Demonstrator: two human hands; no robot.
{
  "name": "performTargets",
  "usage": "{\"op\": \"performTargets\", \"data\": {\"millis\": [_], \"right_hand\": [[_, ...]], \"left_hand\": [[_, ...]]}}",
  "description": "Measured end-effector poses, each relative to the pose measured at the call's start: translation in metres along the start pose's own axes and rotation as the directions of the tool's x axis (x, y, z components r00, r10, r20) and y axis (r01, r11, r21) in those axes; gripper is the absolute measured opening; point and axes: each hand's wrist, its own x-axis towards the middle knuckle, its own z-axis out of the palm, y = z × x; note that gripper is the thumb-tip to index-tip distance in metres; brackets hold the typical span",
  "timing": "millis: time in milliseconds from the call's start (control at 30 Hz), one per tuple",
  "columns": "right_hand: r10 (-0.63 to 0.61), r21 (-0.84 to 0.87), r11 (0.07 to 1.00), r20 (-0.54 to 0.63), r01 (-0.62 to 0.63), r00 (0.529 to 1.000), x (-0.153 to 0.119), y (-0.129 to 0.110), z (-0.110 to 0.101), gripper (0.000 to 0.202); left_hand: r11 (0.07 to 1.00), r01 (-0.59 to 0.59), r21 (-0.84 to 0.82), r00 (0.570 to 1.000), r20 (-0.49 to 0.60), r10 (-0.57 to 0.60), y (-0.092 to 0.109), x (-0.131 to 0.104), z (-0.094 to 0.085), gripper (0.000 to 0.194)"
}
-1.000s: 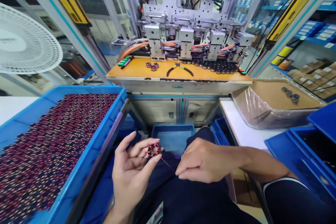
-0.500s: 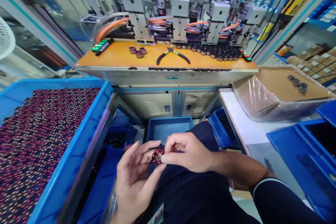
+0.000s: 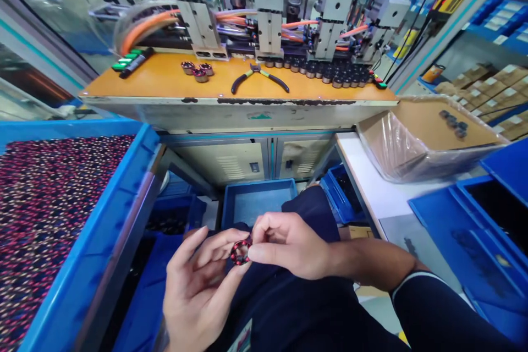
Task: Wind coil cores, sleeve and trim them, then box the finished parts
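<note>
A small black-and-red ring-shaped part [image 3: 235, 257] is held up over my lap, its open centre facing me. My left hand [image 3: 198, 280] has it from the left, between the fingertips and the thumb. With thumb and curled fingers, my right hand [image 3: 292, 247] pinches the ring's right edge. Those fingers hide part of the rim, and I cannot tell whether they grip anything else small.
Similar parts fill a blue bin [image 3: 103, 220] on the left. On the orange bench [image 3: 157, 80] lie pliers [image 3: 259, 76], several dark round parts [image 3: 342, 74] and markers [image 3: 134, 61], below a machine [image 3: 268, 11]. A plastic-lined carton [image 3: 416, 143] stands right; a blue tray [image 3: 259, 190] sits ahead.
The whole view has shifted, so bench, bins and hands sit farther left in the picture. Both hands keep nearly the same hold on the ring.
</note>
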Motion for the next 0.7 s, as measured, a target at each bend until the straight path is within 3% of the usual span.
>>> {"op": "performTargets", "data": {"millis": [67,233,467,600,700], "right_hand": [[0.029,0.037,0.999,-0.016,-0.028,0.999,-0.003,0.004,-0.001,0.047],[0.027,-0.006,1.0,-0.01,-0.027,1.0,-0.009,0.002,-0.008,0.046],[0.012,-0.203,0.979,0.003,-0.011,1.0,-0.003,-0.011,-0.007,0.042],[0.057,-0.177,0.983,-0.004,-0.057,0.998,-0.001,-0.009,-0.006,0.04],[0.092,-0.162,0.983,0.051,-0.083,0.994,-0.001,-0.012,-0.014,0.039]], "left_hand": [[0.999,0.046,-0.024,0.999,0.007,-0.045,0.001,0.0,-0.002,0.065],[0.985,0.169,-0.028,0.985,0.047,-0.168,-0.004,-0.001,-0.011,0.025],[0.983,0.174,-0.061,0.98,0.107,-0.167,-0.006,0.007,-0.008,0.03],[0.969,0.24,-0.05,0.965,0.116,-0.233,-0.009,0.006,-0.008,0.025],[0.935,0.321,-0.151,0.943,0.138,-0.301,-0.012,0.004,-0.009,0.027]]}}
